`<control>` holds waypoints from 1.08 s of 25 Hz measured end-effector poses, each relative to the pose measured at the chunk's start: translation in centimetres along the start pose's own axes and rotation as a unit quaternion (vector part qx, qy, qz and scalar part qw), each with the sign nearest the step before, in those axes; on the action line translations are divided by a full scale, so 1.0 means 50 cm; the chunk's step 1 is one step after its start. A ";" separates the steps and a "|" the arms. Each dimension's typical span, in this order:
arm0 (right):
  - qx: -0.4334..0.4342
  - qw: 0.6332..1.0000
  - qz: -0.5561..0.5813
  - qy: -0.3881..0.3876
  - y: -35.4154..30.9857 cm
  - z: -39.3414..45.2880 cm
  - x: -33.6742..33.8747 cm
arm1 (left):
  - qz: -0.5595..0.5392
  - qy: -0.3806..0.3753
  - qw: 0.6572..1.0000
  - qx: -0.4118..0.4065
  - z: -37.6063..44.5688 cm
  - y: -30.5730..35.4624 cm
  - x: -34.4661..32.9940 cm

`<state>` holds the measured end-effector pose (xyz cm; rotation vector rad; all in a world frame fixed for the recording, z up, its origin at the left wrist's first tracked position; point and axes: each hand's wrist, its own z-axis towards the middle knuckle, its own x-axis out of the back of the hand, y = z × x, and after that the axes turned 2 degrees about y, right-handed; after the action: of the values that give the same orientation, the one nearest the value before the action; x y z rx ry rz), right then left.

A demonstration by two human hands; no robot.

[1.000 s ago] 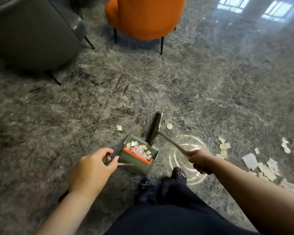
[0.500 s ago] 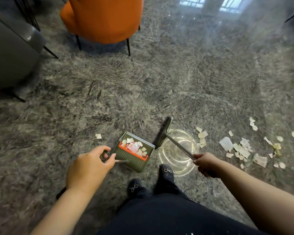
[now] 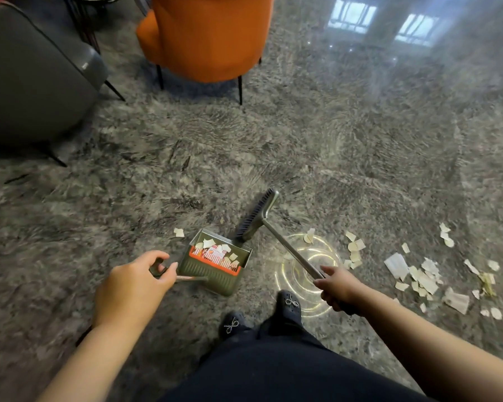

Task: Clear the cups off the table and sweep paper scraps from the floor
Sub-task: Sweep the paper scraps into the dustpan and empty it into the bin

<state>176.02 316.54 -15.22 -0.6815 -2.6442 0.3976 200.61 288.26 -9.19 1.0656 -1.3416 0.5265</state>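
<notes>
Head view: the left hand (image 3: 134,285) pinches the dustpan's handle, and the dustpan (image 3: 215,264) sits on the floor just beyond its fingertips, already holding a heap of paper scraps. The right hand (image 3: 336,288) is curled around the broom's metal shaft; the broom (image 3: 257,217) head stands ahead and to the left of that hand, close beside the dustpan's far corner.

Judging by the load in the pan, the sweeping is well under way but not finished. The main scatter of scraps (image 3: 418,274) lies to the right of the right hand, with a few more pieces just ahead of it near the shaft. One stray scrap (image 3: 179,232) lies beyond the left hand, beside the pan.

No table or cups are in view, so that part of the task cannot be judged.
</notes>
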 end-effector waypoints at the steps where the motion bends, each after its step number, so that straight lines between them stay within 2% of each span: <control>1: 0.008 1.000 -0.013 -0.007 -0.019 0.005 -0.015 | 0.002 0.006 1.000 0.012 -0.002 -0.021 0.005; 6: 0.056 0.994 -0.093 -0.032 -0.107 0.023 -0.092 | 0.007 0.034 0.996 0.080 -0.018 -0.128 0.024; 14: 0.100 0.974 -0.204 -0.020 -0.224 0.067 -0.180 | 0.008 0.077 0.981 0.178 -0.008 -0.234 0.024; 22: 0.153 0.938 -0.307 -0.040 -0.405 0.129 -0.233 | -0.007 0.084 0.971 0.224 0.075 -0.221 -0.003; 27: 0.182 0.909 -0.372 -0.051 -0.523 0.183 -0.298 | -0.012 0.054 0.975 0.217 0.114 -0.192 -0.021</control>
<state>173.65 285.34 -18.30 0.4745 -2.5683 0.6680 205.38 279.23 -13.84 1.3842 -1.1415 0.8730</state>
